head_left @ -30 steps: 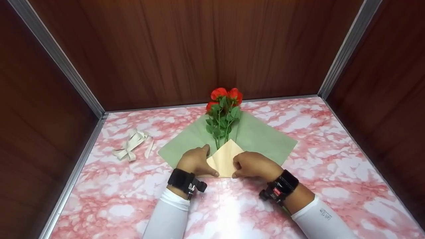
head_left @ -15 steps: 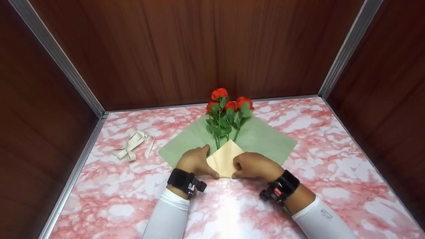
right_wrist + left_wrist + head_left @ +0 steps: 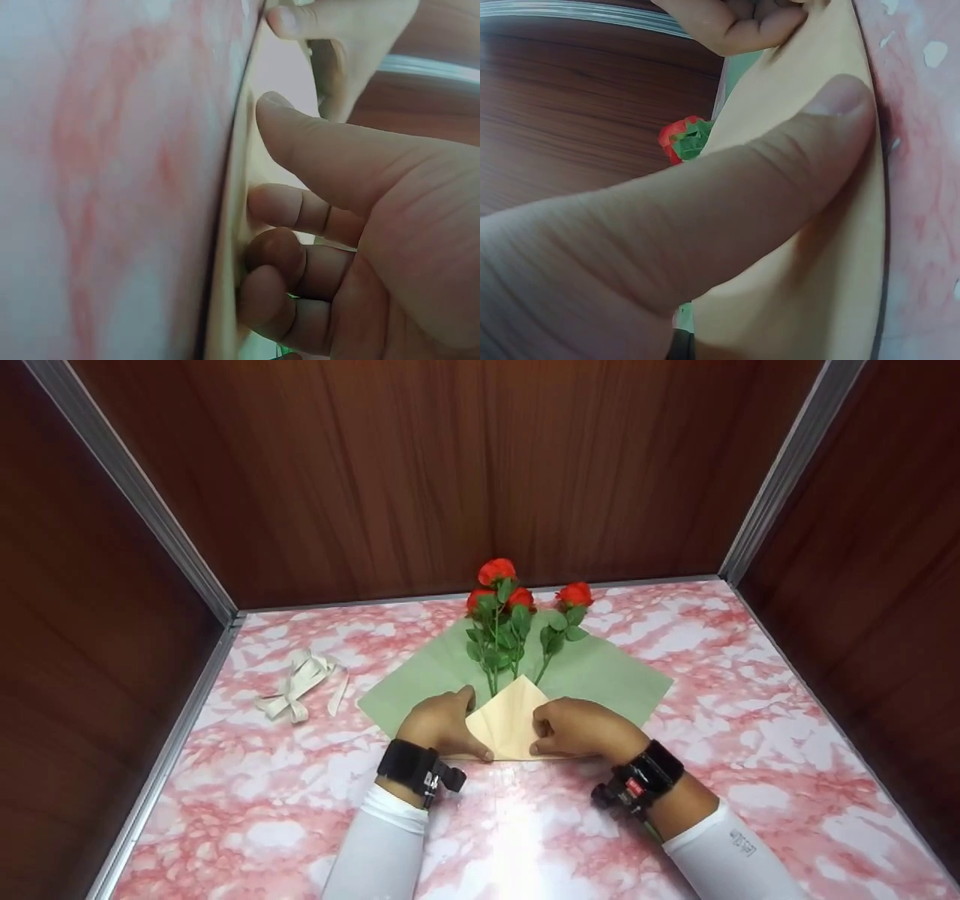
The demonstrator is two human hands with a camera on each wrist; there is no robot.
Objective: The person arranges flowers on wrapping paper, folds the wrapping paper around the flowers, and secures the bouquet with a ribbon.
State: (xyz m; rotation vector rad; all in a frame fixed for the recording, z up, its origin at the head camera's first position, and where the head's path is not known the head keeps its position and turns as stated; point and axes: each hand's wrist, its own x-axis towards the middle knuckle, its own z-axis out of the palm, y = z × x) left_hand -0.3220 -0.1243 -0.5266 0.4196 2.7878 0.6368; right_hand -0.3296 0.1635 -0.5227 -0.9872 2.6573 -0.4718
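Observation:
A sheet of wrapping paper point(image 3: 607, 667), green with a cream folded flap point(image 3: 506, 720), lies on the table. Several red roses point(image 3: 496, 571) lie across it, heads toward the back wall, their lower stems hidden under the flap. The rightmost rose point(image 3: 574, 594) leans away from the others. My left hand point(image 3: 444, 726) rests at the flap's left side, its thumb point(image 3: 840, 105) extended along the cream paper near the folded edge. At the right side, my right hand point(image 3: 581, 729) touches the flap with loosely bent fingers point(image 3: 274, 206), thumb held apart from them.
A loose bundle of off-white ribbon point(image 3: 300, 686) lies left of the paper on the pink-and-white marbled table point(image 3: 262, 810). Dark wood panels point(image 3: 480, 472) with metal edges enclose the back and both sides.
The rightmost rose has swung right, away from the others, uncovering another red rose head behind it. My right hand has shifted slightly right; my left hand stays in place.

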